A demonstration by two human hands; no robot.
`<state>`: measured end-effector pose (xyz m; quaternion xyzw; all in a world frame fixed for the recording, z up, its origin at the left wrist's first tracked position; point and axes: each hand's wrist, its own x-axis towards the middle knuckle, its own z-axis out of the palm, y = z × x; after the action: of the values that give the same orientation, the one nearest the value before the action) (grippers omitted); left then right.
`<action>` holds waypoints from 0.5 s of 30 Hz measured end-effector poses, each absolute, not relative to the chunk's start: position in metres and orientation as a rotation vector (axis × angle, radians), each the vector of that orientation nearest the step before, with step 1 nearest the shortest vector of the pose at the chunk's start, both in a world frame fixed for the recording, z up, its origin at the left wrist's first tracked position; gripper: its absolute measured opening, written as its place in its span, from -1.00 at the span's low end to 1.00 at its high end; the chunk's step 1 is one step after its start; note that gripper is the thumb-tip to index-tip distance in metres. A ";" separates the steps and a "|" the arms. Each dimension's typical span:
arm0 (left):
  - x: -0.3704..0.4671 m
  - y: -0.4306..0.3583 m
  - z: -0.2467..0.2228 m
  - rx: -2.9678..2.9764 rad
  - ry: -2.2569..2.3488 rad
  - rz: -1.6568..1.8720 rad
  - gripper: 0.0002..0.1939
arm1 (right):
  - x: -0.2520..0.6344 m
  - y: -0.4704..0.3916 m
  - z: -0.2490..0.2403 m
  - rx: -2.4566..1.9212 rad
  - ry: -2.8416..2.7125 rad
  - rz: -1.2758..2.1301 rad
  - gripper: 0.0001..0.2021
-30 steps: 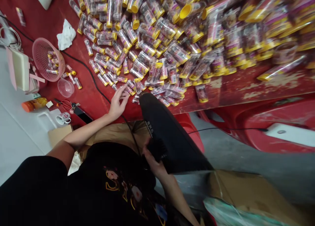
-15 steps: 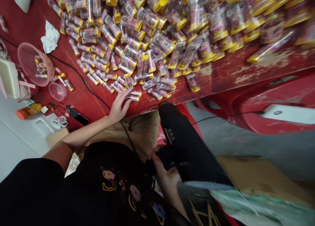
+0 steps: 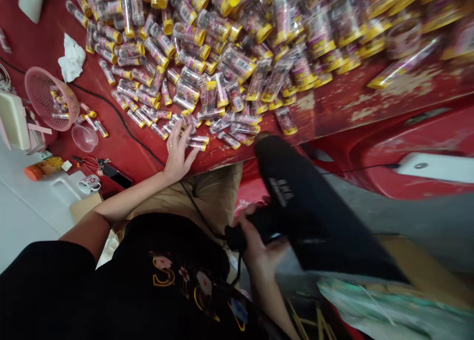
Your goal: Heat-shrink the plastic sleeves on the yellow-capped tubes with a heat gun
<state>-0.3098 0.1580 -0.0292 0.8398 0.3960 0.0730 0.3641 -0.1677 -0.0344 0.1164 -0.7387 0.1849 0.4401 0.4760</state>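
My right hand (image 3: pixel 259 243) is wrapped round the handle of a black hair dryer (image 3: pixel 314 206), whose narrow end points up toward the table edge. Fingers spread, my left hand (image 3: pixel 178 154) rests on small clear tubes with yellow caps (image 3: pixel 198 143) near the front edge of the red table (image 3: pixel 122 154). Many more capped tubes with pink-purple labels (image 3: pixel 188 58) lie in a wide pile beyond the hand. The dryer's black cord hangs from the handle's end.
A pink basket (image 3: pixel 50 98) with some tubes, a clear cup (image 3: pixel 85 138), crumpled tissue (image 3: pixel 71 58), a phone (image 3: pixel 117 175) and a mug (image 3: pixel 89 183) are at left. At right, a white power bank (image 3: pixel 437 168) lies on a red stool (image 3: pixel 418 137).
The hair dryer in my right hand has moved right and tilted flatter. My left hand's fingers have moved slightly left and spread over the tubes. The view has shifted a little.
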 end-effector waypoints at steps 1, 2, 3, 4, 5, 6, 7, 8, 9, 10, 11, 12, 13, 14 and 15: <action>-0.311 0.160 -0.031 2.151 1.039 0.154 -0.25 | -0.162 -0.032 0.118 -1.802 0.435 1.038 -0.59; -0.312 0.161 -0.033 2.142 1.043 0.117 -0.22 | -0.157 -0.029 0.120 -1.793 0.419 1.017 -0.58; -0.314 0.161 -0.034 2.134 1.035 0.079 -0.21 | -0.153 -0.028 0.122 -1.777 0.400 1.027 -0.59; -0.315 0.161 -0.035 2.128 1.020 0.044 -0.22 | -0.149 -0.027 0.122 -1.757 0.378 1.057 -0.59; -0.315 0.161 -0.034 2.120 1.008 0.018 -0.23 | -0.146 -0.026 0.123 -1.732 0.360 1.085 -0.58; -0.316 0.161 -0.033 2.111 1.007 0.004 -0.25 | -0.144 -0.025 0.123 -1.711 0.353 1.090 -0.56; -0.315 0.161 -0.032 2.105 1.013 0.004 -0.25 | -0.142 -0.024 0.122 -1.694 0.355 1.068 -0.54; -0.315 0.161 -0.031 2.104 1.023 0.015 -0.26 | -0.141 -0.024 0.122 -1.687 0.360 1.027 -0.52; -0.313 0.162 -0.030 2.112 1.036 0.035 -0.26 | -0.141 -0.024 0.121 -1.690 0.362 0.995 -0.50; -0.311 0.163 -0.029 2.131 1.045 0.059 -0.25 | -0.141 -0.025 0.119 -1.696 0.352 0.999 -0.49; -0.307 0.165 -0.028 2.164 1.045 0.081 -0.24 | -0.141 -0.025 0.118 -1.697 0.329 1.043 -0.50; -0.300 0.167 -0.028 2.211 1.035 0.099 -0.24 | -0.142 -0.026 0.117 -1.693 0.301 1.107 -0.53; -0.291 0.170 -0.028 2.272 1.008 0.110 -0.25 | -0.143 -0.027 0.115 -1.686 0.276 1.164 -0.56; -0.278 0.172 -0.027 2.349 0.962 0.108 -0.27 | -0.143 -0.027 0.114 -1.680 0.260 1.192 -0.59; -0.263 0.174 -0.026 2.439 0.898 0.093 -0.32 | -0.143 -0.026 0.113 -1.680 0.255 1.177 -0.60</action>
<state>-0.2632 0.1736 -0.0264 0.9037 0.3328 0.0346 0.2670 -0.1430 -0.0264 0.1131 -0.6983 0.1060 0.4892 0.5118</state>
